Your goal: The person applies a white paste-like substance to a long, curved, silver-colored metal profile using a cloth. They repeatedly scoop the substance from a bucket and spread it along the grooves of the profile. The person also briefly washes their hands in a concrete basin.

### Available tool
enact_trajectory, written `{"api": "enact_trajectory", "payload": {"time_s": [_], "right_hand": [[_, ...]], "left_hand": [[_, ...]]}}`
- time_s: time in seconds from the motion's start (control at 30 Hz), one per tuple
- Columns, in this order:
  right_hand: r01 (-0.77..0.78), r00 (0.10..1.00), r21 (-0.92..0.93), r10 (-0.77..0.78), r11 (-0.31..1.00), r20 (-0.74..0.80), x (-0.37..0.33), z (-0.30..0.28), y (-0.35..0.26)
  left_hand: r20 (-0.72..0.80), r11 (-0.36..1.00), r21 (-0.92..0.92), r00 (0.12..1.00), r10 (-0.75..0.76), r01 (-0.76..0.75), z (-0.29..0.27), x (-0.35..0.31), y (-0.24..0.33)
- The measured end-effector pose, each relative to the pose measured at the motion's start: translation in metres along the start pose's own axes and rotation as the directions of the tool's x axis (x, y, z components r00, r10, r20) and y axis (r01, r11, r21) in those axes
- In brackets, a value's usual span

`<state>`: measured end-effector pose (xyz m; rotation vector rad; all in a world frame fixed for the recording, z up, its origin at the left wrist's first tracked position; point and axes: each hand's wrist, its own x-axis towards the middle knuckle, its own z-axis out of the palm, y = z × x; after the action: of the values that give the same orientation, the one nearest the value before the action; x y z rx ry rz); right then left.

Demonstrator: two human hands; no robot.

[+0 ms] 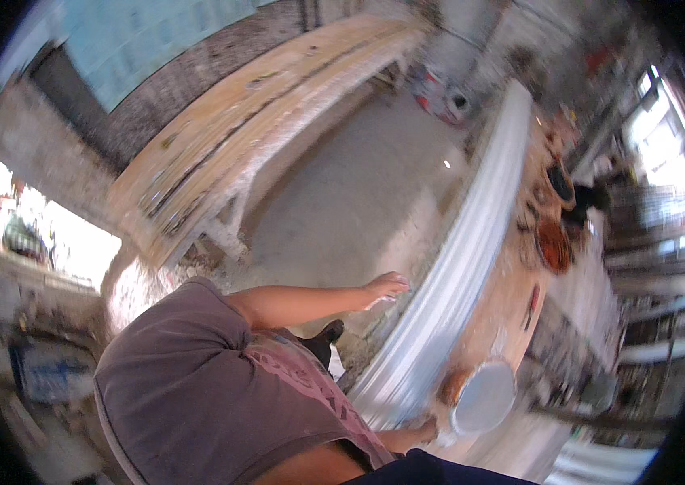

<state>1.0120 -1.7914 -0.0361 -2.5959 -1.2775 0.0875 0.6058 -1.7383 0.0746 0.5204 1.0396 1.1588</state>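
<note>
My left hand (386, 288) reaches out to the right over the floor, close to the near side of a long white ribbed moulding (460, 275). Its blurred fingers look stretched out, with a pale patch under the palm that I cannot make out. Low in the view, my right hand (417, 434) is partly hidden by my shirt. It lies against or right beside the edge of a white-lined bucket (484, 398); its fingers are too smeared to show a grip. The bucket stands on a wooden bench (504, 311) that also bears the moulding.
An orange-brown bowl (553, 246), a dark container (559, 182) and a thin red-and-black tool (532, 307) lie along the bench. Across the concrete floor (334, 194) stands a long wooden table (278, 97). A pale sack or bucket (443, 99) sits at the far end.
</note>
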Motion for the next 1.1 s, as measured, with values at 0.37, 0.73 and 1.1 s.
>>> {"api": "enact_trajectory", "payload": {"time_s": [0.37, 0.73, 1.1], "right_hand": [[0.684, 0.700, 0.521, -0.661, 0.510, -0.272, -0.232, -0.022, -0.299], [0.652, 0.169, 0.753, -0.951, -0.090, -0.260, -0.709, -0.088, -0.409], [0.303, -0.504, 0.905, -0.856, -0.300, -0.115, -1.260, -0.058, -0.254]], "left_hand": [[-0.708, 0.786, -0.213, 0.646, 0.285, -0.581, -0.298, -0.383, -0.028], [-0.976, 0.350, -0.033, 0.106, 0.192, -0.936, -0.371, -0.780, -0.182], [-0.757, 0.071, 0.539, -0.519, -0.398, -0.840, -0.360, -1.104, -0.445]]}}
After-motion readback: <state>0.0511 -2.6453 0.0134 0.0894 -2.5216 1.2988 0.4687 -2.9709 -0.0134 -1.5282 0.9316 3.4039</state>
